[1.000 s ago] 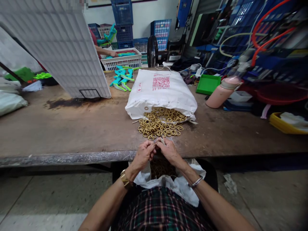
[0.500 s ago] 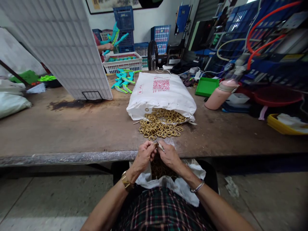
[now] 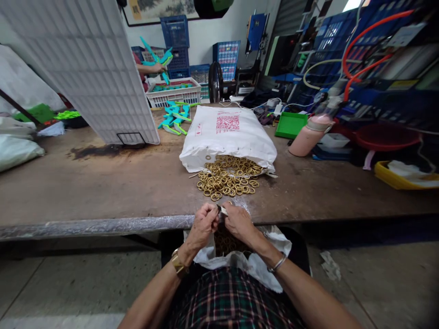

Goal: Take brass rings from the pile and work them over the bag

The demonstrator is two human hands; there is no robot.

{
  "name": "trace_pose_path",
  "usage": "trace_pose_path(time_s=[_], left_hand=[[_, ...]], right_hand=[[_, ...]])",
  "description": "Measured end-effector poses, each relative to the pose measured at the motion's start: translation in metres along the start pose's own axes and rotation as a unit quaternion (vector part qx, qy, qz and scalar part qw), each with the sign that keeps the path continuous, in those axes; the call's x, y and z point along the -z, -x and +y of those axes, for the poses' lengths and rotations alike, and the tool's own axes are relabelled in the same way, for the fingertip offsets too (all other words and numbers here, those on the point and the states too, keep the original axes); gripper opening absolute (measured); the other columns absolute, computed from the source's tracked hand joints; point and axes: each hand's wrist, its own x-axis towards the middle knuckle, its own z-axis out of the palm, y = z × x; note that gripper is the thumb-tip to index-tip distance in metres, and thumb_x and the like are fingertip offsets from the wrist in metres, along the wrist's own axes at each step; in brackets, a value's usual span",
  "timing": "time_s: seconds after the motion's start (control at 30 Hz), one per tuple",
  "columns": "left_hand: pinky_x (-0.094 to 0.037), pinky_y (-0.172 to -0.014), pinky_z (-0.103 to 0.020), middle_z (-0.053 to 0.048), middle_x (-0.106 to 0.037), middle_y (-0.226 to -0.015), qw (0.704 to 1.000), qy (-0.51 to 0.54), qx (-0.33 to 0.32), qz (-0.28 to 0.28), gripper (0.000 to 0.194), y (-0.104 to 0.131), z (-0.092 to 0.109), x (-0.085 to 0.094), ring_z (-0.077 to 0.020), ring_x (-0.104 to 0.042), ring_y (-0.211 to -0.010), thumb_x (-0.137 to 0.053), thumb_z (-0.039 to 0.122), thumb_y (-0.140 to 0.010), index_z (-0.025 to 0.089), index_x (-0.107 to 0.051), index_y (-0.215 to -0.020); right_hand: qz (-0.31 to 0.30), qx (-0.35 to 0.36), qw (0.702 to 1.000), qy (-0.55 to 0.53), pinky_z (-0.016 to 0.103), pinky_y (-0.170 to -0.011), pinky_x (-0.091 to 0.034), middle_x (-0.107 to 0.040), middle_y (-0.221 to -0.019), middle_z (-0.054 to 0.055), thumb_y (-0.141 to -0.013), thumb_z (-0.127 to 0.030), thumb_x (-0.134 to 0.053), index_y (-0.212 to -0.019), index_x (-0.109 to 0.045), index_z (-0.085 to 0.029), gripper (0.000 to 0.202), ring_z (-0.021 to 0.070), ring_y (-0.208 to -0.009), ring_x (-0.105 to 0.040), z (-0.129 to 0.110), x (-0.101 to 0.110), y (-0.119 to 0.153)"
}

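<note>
My left hand (image 3: 203,225) is closed in a pinch at the table's front edge. What its fingertips hold is too small and covered to make out. My right hand (image 3: 239,223) is closed on a small pale tool (image 3: 223,210), whose dark end meets the left fingertips. Just beyond both hands, a heap of gold-coloured rings (image 3: 226,183) spills from the mouth of a white woven sack (image 3: 254,132) with red print. Below my hands, an open white bag (image 3: 236,259) in the lap holds more rings (image 3: 228,242), darker in the shade.
A tall white ribbed panel (image 3: 113,77) stands on the table (image 3: 120,192) at left. Teal clamps (image 3: 174,116) lie behind the sack, near a white crate (image 3: 181,95). Another person's hand (image 3: 156,68) holds similar clamps. A pink bottle (image 3: 308,137), green tray (image 3: 291,124) and yellow basket (image 3: 394,178) stand right.
The pale tool has shifted slightly left and shows more clearly between my fingers. Both hands stay together in nearly the same place. The other person's clamps have turned. The view has shifted slightly.
</note>
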Motion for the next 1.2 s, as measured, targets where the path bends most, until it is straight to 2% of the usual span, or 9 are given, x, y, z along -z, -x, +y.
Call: trace_pose_path(time_s=[0.17,0.3,0.37,0.47,0.63,0.7,0.83,0.97,1.2], left_hand=[[-0.022,-0.036,-0.015,0.007,-0.042,-0.051,0.997,0.064,0.003,-0.042,0.034,0.013,0.010,-0.001,-0.0030,-0.033,-0.040,-0.063,0.044,-0.069,0.018,-0.042,-0.070],[-0.023,-0.036,-0.015,0.006,-0.044,-0.056,0.989,0.131,0.017,-0.059,0.031,0.017,0.019,-0.002,-0.0031,-0.036,-0.041,-0.063,0.040,-0.070,0.018,-0.042,-0.072],[-0.023,-0.036,-0.015,0.005,-0.046,-0.060,0.987,0.152,0.023,-0.050,0.030,0.015,0.019,-0.002,-0.0029,-0.037,-0.042,-0.063,0.038,-0.070,0.017,-0.042,-0.073],[-0.023,-0.035,-0.015,0.003,-0.048,-0.064,0.986,0.157,0.031,-0.043,0.027,0.013,0.015,-0.001,-0.0028,-0.038,-0.042,-0.061,0.037,-0.072,0.017,-0.043,-0.074],[-0.024,-0.035,-0.015,0.003,-0.048,-0.061,0.990,0.135,0.033,-0.014,0.031,0.011,0.008,-0.002,-0.0029,-0.038,-0.041,-0.057,0.044,-0.074,0.016,-0.044,-0.074],[-0.024,-0.035,-0.015,0.004,-0.047,-0.059,0.993,0.114,0.033,0.001,0.033,0.010,0.006,-0.003,-0.0030,-0.037,-0.040,-0.057,0.046,-0.073,0.015,-0.045,-0.071],[-0.022,-0.035,-0.014,0.004,-0.048,-0.058,0.996,0.072,0.045,0.030,0.035,0.010,0.004,-0.004,-0.0029,-0.038,-0.040,-0.061,0.046,-0.069,0.015,-0.045,-0.069],[-0.022,-0.036,-0.014,0.004,-0.049,-0.060,0.996,0.050,0.057,0.056,0.037,0.012,0.004,-0.005,-0.0029,-0.039,-0.042,-0.064,0.046,-0.065,0.016,-0.045,-0.070],[-0.024,-0.037,-0.016,0.006,-0.045,-0.052,0.997,-0.027,0.019,0.066,0.036,0.011,0.003,-0.010,-0.0029,-0.034,-0.040,-0.064,0.045,-0.067,0.016,-0.044,-0.063]], right_hand=[[0.027,-0.037,0.998,-0.035,0.026,-0.052,-0.022,-0.059,-0.065,0.005,-0.073,-0.014,-0.039,-0.086,-0.056,-0.018,0.022,0.0147,-0.055,-0.050,0.007,-0.003,-0.008],[0.086,-0.050,0.976,-0.193,0.023,-0.050,-0.025,-0.051,-0.056,0.000,-0.078,-0.022,-0.036,-0.069,-0.051,-0.018,0.018,0.0110,-0.051,-0.043,0.008,-0.002,-0.014],[0.083,-0.053,0.942,-0.321,0.021,-0.048,-0.027,-0.048,-0.053,-0.002,-0.079,-0.030,-0.037,-0.062,-0.047,-0.019,0.023,0.0095,-0.049,-0.041,0.002,-0.002,-0.015],[0.008,-0.057,0.876,-0.479,0.019,-0.042,-0.025,-0.041,-0.046,-0.006,-0.078,-0.037,-0.040,-0.058,-0.045,-0.019,0.028,0.0061,-0.040,-0.034,-0.008,-0.002,-0.010],[-0.125,-0.084,0.786,-0.600,0.018,-0.033,-0.014,-0.038,-0.042,-0.007,-0.077,-0.046,-0.041,-0.058,-0.044,-0.018,0.034,0.0029,-0.032,-0.022,-0.013,-0.004,-0.002],[-0.129,-0.082,0.780,-0.607,0.017,-0.033,-0.015,-0.044,-0.044,-0.006,-0.076,-0.043,-0.044,-0.058,-0.045,-0.018,0.031,0.0028,-0.033,-0.025,-0.012,-0.004,-0.001],[-0.079,-0.085,0.792,-0.599,0.017,-0.035,-0.019,-0.046,-0.046,-0.007,-0.071,-0.031,-0.049,-0.062,-0.048,-0.018,0.016,0.0026,-0.034,-0.029,-0.010,-0.006,-0.004],[-0.067,-0.080,0.798,-0.593,0.018,-0.036,-0.020,-0.046,-0.048,-0.008,-0.072,-0.032,-0.048,-0.067,-0.050,-0.018,0.016,0.0031,-0.036,-0.029,-0.006,-0.009,-0.006],[-0.142,-0.062,0.760,-0.632,0.019,-0.035,-0.016,-0.044,-0.049,-0.008,-0.074,-0.035,-0.045,-0.075,-0.052,-0.018,0.018,0.0035,-0.034,-0.024,-0.001,-0.003,-0.004]])
